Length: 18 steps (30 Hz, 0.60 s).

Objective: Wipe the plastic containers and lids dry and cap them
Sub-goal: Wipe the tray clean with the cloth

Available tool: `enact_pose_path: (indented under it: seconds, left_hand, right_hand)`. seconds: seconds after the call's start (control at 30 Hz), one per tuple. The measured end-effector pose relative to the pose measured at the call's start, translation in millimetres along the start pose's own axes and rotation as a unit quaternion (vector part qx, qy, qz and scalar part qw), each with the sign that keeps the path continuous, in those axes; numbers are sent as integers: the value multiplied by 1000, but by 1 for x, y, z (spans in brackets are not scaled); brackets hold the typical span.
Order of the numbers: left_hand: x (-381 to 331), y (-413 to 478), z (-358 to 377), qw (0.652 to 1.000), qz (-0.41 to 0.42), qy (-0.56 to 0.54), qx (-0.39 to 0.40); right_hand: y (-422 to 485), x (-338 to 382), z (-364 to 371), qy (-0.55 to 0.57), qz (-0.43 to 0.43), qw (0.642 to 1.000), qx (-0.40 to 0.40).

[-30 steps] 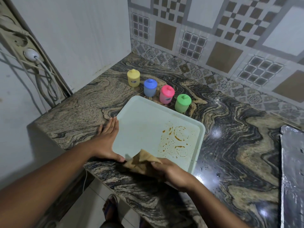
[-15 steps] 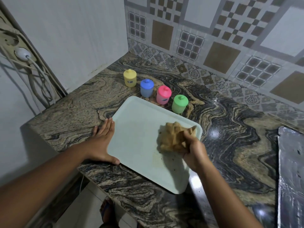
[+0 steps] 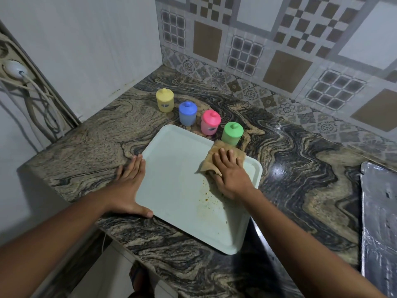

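Containers: we count four small capped plastic pots, all upright with knobbed lids on, in one row on the marbled stone counter [image 3: 300,168] just beyond the tray's far edge.
Row order: from the far left, a yellow plastic container [image 3: 165,100], a blue plastic container [image 3: 188,113], a pink plastic container [image 3: 210,122] and a green plastic container [image 3: 232,134].
Row axis: the line of pots runs diagonally, from far left down to near right, roughly along the tray's far rim; each knob points straight up.
Tray: one pale rectangular plastic tray [image 3: 178,190] lies flat on the counter, its long axis slanting from far left to near right, one corner jutting past the counter's front edge; brown specks show on it near the right hand.
Cloth: one tan wiping cloth [image 3: 217,155] lies on the tray's far right corner, just beside the green container.
Right hand: we see the right hand [image 3: 231,171] spread flat, palm down, pressing the cloth onto the tray.
Left hand: the left hand [image 3: 129,186] lies flat and open against the tray's left rim, thumb along the near edge, holding nothing.
Side: one silvery sheet [image 3: 380,222] lies at the counter's right.
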<state>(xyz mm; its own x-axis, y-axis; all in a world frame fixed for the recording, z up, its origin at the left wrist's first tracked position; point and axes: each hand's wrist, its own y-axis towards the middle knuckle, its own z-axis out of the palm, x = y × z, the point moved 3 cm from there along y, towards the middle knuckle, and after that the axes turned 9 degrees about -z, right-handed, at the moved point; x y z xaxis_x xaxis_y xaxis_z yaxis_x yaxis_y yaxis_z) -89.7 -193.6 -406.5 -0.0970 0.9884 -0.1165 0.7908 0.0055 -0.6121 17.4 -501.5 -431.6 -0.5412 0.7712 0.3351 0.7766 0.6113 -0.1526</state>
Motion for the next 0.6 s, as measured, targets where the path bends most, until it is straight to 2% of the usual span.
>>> enact_pose_path:
  seconds: [0.37, 0.6]
  left_hand:
    - [-2, -2, -1, 1000, -10, 12, 10]
    - [-5, -3, -2, 999, -24, 14, 30]
  right_hand:
    - [3, -1, 14, -22, -1, 1000, -6]
    - [-32, 21, 33, -4, -76, 997, 24]
